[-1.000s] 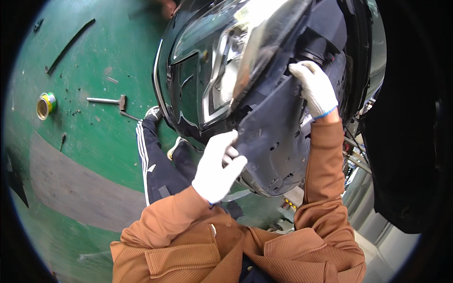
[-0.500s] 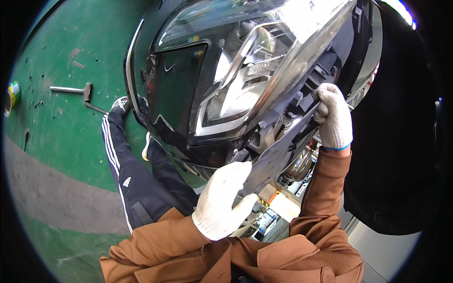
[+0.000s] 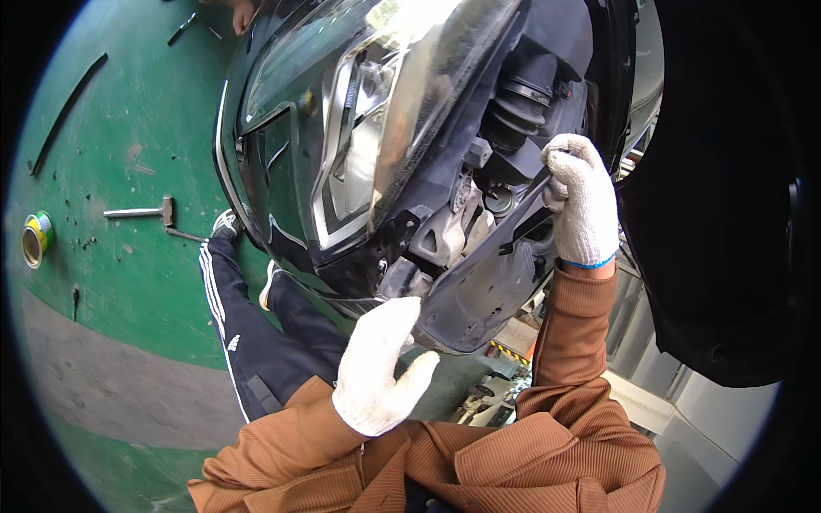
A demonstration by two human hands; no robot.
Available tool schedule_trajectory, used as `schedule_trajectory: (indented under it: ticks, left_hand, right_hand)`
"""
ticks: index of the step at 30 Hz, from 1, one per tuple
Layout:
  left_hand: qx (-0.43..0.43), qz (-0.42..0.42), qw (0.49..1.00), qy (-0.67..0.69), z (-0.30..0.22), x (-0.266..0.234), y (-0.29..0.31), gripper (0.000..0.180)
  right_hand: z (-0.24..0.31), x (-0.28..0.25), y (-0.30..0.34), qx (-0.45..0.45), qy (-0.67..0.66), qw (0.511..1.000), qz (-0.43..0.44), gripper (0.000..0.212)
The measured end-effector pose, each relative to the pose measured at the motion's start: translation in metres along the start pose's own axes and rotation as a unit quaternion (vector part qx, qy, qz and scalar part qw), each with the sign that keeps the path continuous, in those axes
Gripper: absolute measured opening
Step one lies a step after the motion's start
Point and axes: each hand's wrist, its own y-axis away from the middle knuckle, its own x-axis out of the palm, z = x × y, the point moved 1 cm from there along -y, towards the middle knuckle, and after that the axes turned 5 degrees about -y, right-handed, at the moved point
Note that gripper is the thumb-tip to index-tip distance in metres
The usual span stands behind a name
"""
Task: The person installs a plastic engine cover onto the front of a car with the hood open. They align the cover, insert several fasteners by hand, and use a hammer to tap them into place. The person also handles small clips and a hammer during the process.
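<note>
In front of me is the black front corner of a car with a large clear headlight (image 3: 355, 145). A curved dark grey panel (image 3: 479, 299) with small holes stands away from the headlight, baring metal brackets (image 3: 449, 235) and a ribbed black hose (image 3: 517, 111). My right hand (image 3: 583, 201), in a white knit glove, has its fingers curled over the panel's upper edge. My left hand (image 3: 380, 368), gloved alike, is held by the panel's lower end and the bumper corner, thumb apart from the fingers, holding nothing. Whether its fingertips touch the car I cannot tell.
On the green floor at left lie a hammer (image 3: 141, 211), a tape roll (image 3: 37, 239), a long black strip (image 3: 68, 111) and small debris. Another person's hand (image 3: 244, 15) shows at the top. A large black shape (image 3: 718, 214) fills the right side.
The grey panel has swung outward, widening the gap beside the headlight, with my right hand still on it. My view has shifted; another person's hand and the black strip have come into sight.
</note>
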Motion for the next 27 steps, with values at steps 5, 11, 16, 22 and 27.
schedule_trajectory:
  ticks: [5, 11, 16, 22, 27]
  left_hand:
    - [-0.013, -0.013, 1.0, -0.02, -0.006, 0.007, 0.003, 0.076]
    - [-0.016, -0.042, 0.994, -0.101, -0.001, 0.003, -0.002, 0.074]
    - [-0.039, -0.109, 0.977, -0.178, 0.013, -0.026, 0.028, 0.055]
    - [-0.213, -0.175, 0.936, -0.219, 0.105, -0.101, 0.119, 0.038]
    - [-0.106, -0.14, 0.969, -0.174, 0.053, -0.056, 0.093, 0.037]
  right_hand:
    - [0.001, -0.003, 0.0, -0.016, 0.024, 0.999, 0.019, 0.016]
    - [-0.029, 0.021, -0.036, -0.138, 0.156, 0.977, 0.051, 0.048]
    - [-0.06, 0.04, -0.049, -0.164, 0.197, 0.966, 0.048, 0.059]
    - [-0.085, -0.025, 0.031, -0.231, 0.204, 0.951, 0.034, 0.055]
    - [-0.154, -0.065, 0.133, -0.152, 0.066, 0.984, 0.059, 0.044]
